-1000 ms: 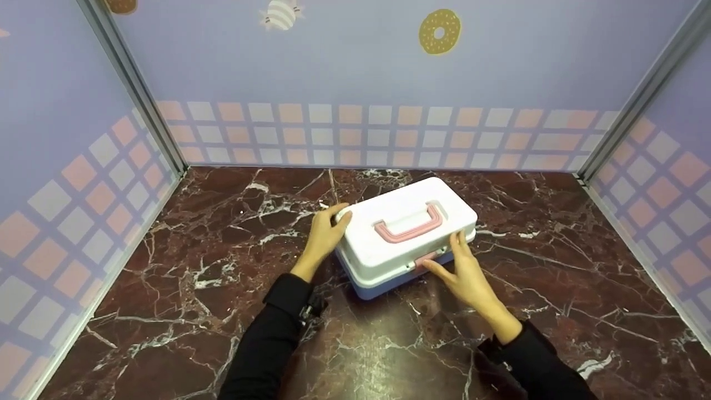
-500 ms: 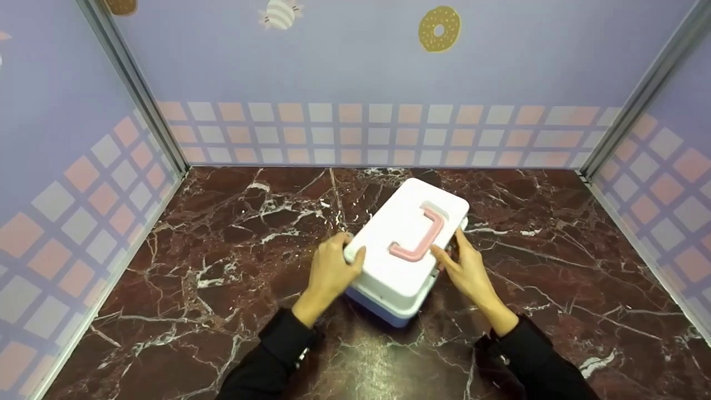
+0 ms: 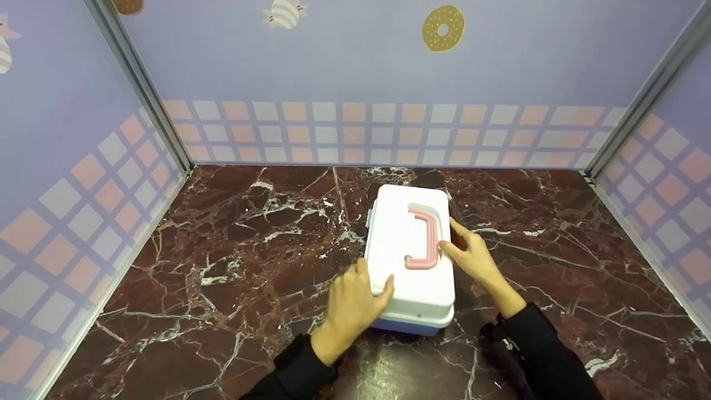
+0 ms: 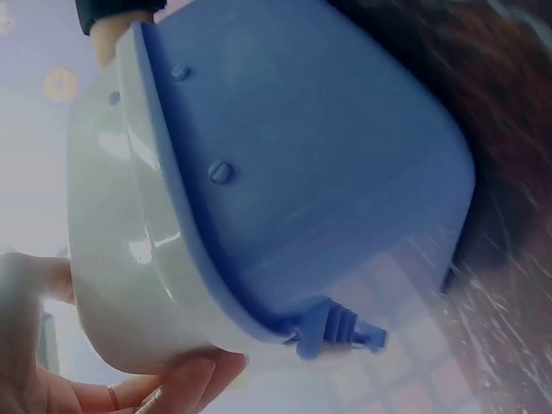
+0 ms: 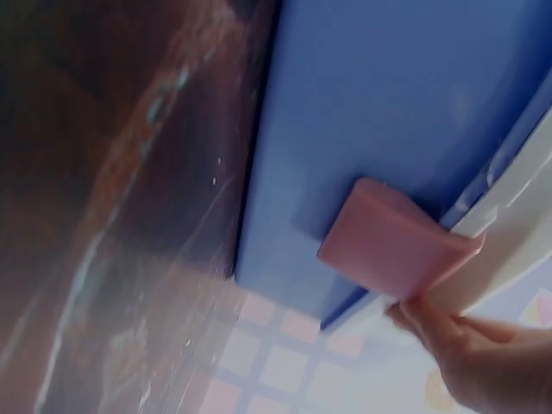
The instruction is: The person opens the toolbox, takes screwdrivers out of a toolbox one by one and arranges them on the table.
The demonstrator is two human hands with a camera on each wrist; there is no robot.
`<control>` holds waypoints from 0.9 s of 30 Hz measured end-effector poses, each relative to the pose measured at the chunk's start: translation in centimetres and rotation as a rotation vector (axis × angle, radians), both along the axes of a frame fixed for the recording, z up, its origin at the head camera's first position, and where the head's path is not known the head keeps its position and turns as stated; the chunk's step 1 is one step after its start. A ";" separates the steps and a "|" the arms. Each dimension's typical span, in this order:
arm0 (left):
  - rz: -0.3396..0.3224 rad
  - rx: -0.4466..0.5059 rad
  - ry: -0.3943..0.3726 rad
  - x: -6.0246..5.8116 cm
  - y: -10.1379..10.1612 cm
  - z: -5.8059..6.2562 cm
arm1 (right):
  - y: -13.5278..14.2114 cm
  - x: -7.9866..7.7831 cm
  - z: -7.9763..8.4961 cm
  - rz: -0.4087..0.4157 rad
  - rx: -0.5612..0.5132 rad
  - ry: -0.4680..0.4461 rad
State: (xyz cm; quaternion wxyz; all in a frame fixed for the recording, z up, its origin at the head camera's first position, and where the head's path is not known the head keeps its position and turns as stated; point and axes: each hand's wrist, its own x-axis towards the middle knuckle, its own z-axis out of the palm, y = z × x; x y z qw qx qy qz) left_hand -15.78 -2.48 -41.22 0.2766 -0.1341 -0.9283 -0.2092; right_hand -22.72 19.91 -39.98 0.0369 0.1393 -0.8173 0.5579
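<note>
A carrying case (image 3: pixel 391 239) with a white lid and blue base stands lengthwise on the marble-look surface, its lid closed. Its pink handle (image 3: pixel 431 239) lies folded on the lid. My left hand (image 3: pixel 353 303) grips the near left corner of the lid, thumb over the top edge and fingers along the side. On the right long side, my right hand (image 3: pixel 472 255) touches the lid edge with its fingers spread, thumb beside the handle. A pink latch (image 5: pixel 388 241) shows close to the right fingertips in the right wrist view. A blue hinge (image 4: pixel 332 328) appears in the left wrist view.
The dark red veined tabletop (image 3: pixel 250 266) extends around the case. A lilac back wall (image 3: pixel 344 66) with checkered squares rises behind it, and side walls meet it at metal corner posts (image 3: pixel 141 83).
The case has turned clockwise, from slanting across the table to pointing nearly straight away. My left hand has moved toward the near side and slightly right with its corner; my right hand stays alongside.
</note>
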 end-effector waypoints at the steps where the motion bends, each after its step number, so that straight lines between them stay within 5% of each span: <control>1: 0.007 -0.026 0.015 0.3 0.2 0.0 | 0.1 0.0 0.0 0.014 -0.004 -0.008; 11: 0.133 -0.279 0.130 1.1 1.3 0.9 | 0.5 -0.2 -0.2 0.146 -0.045 0.011; 13: 0.067 -0.278 0.122 0.9 1.4 1.4 | 0.5 -0.2 -0.3 0.143 -0.041 0.022; 20: -0.352 -0.306 -0.019 0.6 2.6 1.7 | 1.3 -1.2 -2.8 0.117 -0.077 -0.003; 27: -0.444 -0.378 0.014 0.1 3.2 0.7 | 1.4 -1.1 -3.2 0.103 -0.123 -0.038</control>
